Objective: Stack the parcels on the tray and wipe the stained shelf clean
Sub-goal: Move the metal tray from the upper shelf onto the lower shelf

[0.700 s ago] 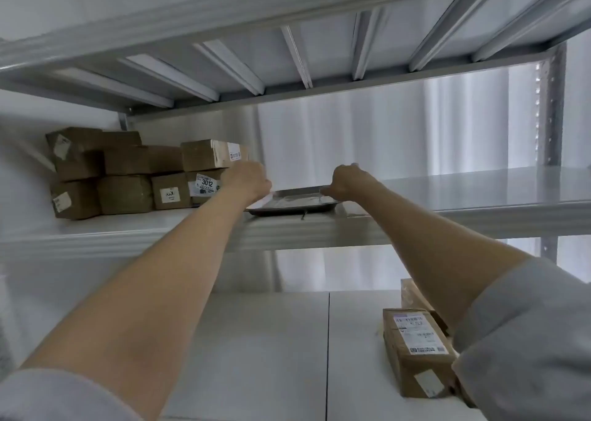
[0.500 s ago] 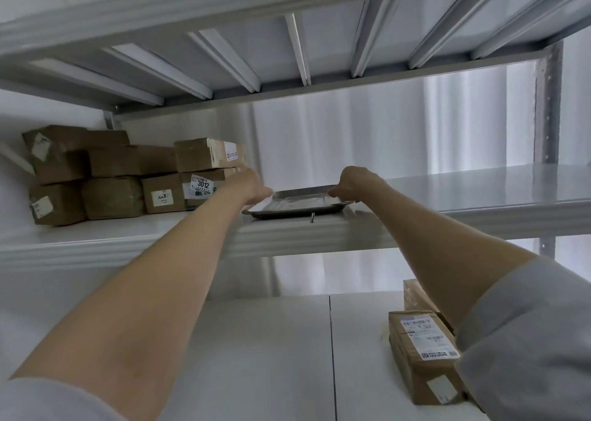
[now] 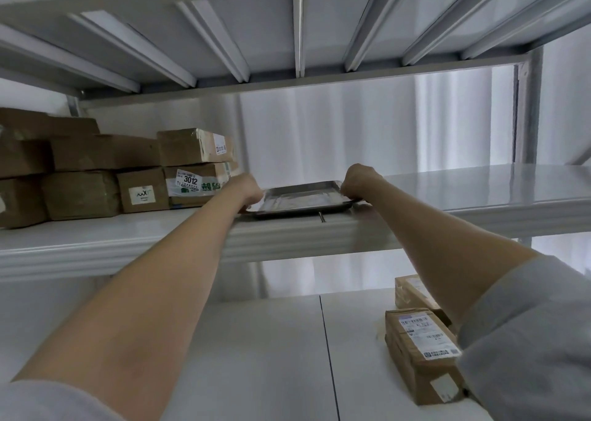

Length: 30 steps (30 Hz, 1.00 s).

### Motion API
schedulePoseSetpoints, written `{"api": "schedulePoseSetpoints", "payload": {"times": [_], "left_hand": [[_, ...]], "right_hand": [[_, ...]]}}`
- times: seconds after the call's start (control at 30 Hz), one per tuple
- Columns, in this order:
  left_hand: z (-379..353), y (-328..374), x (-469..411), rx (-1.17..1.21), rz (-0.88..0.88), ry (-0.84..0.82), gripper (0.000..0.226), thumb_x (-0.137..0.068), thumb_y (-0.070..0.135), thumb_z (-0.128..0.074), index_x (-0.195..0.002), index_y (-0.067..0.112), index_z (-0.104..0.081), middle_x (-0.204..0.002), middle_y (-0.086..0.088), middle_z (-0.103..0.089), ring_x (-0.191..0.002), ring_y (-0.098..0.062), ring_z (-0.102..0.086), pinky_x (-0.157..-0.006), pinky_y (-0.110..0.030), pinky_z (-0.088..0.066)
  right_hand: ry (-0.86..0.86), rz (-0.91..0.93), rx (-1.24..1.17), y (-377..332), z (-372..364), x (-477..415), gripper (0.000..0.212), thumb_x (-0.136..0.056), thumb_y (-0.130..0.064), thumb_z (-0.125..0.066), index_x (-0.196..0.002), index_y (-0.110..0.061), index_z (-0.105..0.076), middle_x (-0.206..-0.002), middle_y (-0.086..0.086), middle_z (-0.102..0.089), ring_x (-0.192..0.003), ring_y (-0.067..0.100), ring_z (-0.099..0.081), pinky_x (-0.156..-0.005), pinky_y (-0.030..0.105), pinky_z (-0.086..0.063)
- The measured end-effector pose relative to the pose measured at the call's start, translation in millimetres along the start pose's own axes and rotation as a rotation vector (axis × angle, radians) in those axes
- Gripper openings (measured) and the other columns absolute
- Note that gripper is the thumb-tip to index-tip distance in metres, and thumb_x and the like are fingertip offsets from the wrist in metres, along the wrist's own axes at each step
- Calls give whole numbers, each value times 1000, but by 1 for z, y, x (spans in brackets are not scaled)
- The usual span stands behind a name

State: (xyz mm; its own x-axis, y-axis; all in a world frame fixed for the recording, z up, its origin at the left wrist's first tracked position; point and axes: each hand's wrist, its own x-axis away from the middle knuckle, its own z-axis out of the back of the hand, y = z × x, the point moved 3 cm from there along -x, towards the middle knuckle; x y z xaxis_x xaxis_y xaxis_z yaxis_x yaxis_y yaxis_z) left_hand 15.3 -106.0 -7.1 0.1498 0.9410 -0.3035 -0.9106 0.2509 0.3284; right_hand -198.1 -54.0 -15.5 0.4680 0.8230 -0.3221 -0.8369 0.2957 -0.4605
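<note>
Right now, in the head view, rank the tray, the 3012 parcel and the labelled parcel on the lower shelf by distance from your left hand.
1. The tray: gripped at its left edge by the left hand.
2. The 3012 parcel: just left of that hand, same shelf.
3. The lower-shelf parcel: one shelf down, far right.

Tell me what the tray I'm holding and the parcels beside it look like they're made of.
Tray: probably stainless steel or aluminium, polished; it reflects light and has a thin rolled rim. Parcels: brown cardboard, matte, with paper labels and tape at the edges.
</note>
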Motion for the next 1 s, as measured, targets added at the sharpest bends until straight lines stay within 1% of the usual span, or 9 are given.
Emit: {"api": "schedulePoseSetpoints", "payload": {"times": [0.07,0.2,0.33,0.37,0.47,0.6,0.73,0.83,1.0], "left_hand": [[-1,-4,-3,-5,2,14,25,-92,7,-47,-112,-3,-56,-114,-21,-61,-103,-32,-61,-86,-34,-50],[-1,-9,-9,78,0,36,28,-92,10,-49,-116,-5,-53,-116,-23,-59,-108,-36,-59,-82,-36,-49],[2,-14,-5,174,29,98,16,-93,13,-51,-83,0,-52,-92,-15,-56,-80,-28,-60,-64,-33,-44],[4,-14,-3,198,42,118,15,-92,13,-52,-85,-1,-52,-91,-14,-54,-79,-27,-58,-64,-33,-43],[9,-15,8,222,57,182,23,-93,12,-50,-110,-2,-53,-100,-17,-56,-99,-34,-59,-70,-34,-42],[16,-12,28,240,55,256,32,-91,10,-50,-122,-1,-49,-122,-20,-56,-111,-37,-55,-78,-36,-43],[19,-5,58,299,62,292,34,-92,19,-50,-122,3,-53,-125,-18,-58,-112,-37,-55,-81,-36,-44],[17,-3,90,347,105,310,30,-90,20,-50,-109,1,-63,-114,-18,-64,-102,-36,-60,-72,-33,-43],[9,-3,145,448,179,326,31,-87,30,-50,-103,8,-65,-104,-15,-68,-95,-35,-63,-75,-36,-48]], "right_hand": [[-3,-6,-13,-3,-1,1,25,-89,-10,-51,-65,-11,-42,-67,5,-46,-53,18,-45,-51,24,-35],[-8,-23,-107,-4,-3,3,26,-86,-11,-54,-63,-11,-43,-68,5,-49,-54,21,-49,-46,23,-33],[91,0,-199,-1,2,11,26,-90,-18,-49,-65,-13,-43,-80,8,-56,-78,28,-56,-65,28,-40],[110,-3,-210,0,4,16,25,-90,-16,-48,-66,-12,-44,-81,9,-56,-79,29,-56,-67,29,-41],[148,-9,-258,3,13,30,24,-88,-17,-49,-65,-10,-46,-71,7,-52,-76,30,-55,-66,30,-40],[193,11,-335,10,24,50,27,-87,-20,-49,-62,-10,-44,-67,5,-49,-60,22,-49,-53,26,-36],[199,40,-381,23,34,75,28,-88,-19,-48,-62,-11,-39,-65,4,-46,-54,17,-42,-51,25,-34],[185,62,-380,36,39,96,26,-86,-17,-47,-63,-11,-37,-66,3,-45,-56,20,-41,-50,26,-32],[128,83,-391,57,44,128,24,-81,-21,-51,-62,-10,-41,-59,2,-40,-55,18,-40,-50,24,-30]]}}
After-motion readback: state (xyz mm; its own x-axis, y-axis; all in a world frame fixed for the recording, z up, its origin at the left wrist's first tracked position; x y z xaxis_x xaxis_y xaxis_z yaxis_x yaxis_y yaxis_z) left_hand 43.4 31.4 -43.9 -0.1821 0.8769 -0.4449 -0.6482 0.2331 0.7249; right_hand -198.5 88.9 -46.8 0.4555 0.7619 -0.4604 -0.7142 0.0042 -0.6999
